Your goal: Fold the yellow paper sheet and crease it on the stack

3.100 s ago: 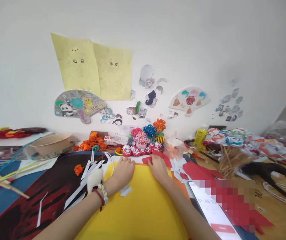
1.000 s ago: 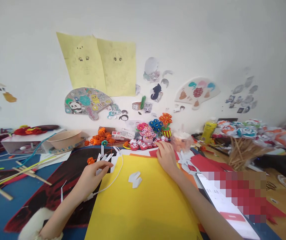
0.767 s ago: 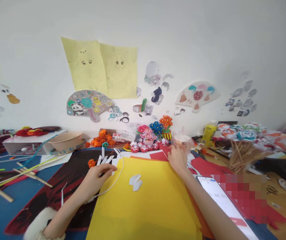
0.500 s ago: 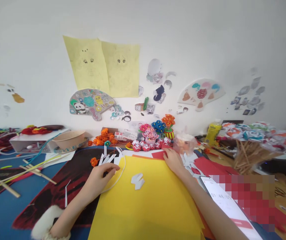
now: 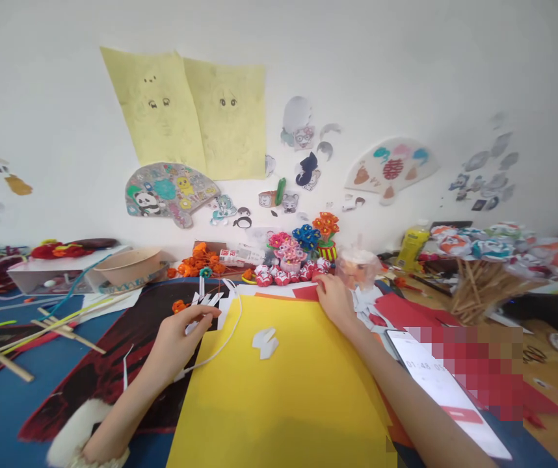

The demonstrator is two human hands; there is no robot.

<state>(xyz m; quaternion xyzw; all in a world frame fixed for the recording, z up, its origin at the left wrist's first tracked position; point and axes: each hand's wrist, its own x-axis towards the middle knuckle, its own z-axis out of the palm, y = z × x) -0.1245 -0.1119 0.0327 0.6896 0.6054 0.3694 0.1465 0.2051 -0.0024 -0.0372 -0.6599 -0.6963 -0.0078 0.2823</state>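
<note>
A large yellow sheet of paper [image 5: 279, 383] lies in front of me, with small folded white paper pieces [image 5: 264, 342] on its upper part. My left hand [image 5: 181, 338] is over the sheet's upper left edge, thumb and forefinger pinched together; anything between them is too small to make out. Beside it a white cable [image 5: 238, 312] curves over the sheet's corner. At the sheet's far right end, my right hand [image 5: 336, 302] has bent fingers on red paper [image 5: 305, 292], partly hidden under the hand. White paper strips [image 5: 207, 299] lie beyond my left hand.
A lit phone [image 5: 438, 383] lies right of my right forearm. Behind stand pipe-cleaner flowers [image 5: 325, 227], a plastic cup [image 5: 358, 263] and a yellow bottle [image 5: 413, 247]. On the left are a bowl [image 5: 130, 270], wooden sticks [image 5: 8, 364] and a dark mat [image 5: 98, 370].
The view has shifted a little, so the things on the table sit slightly higher and further left. Both hands keep nearly the same pose; my left hand is slightly further from the white pieces.
</note>
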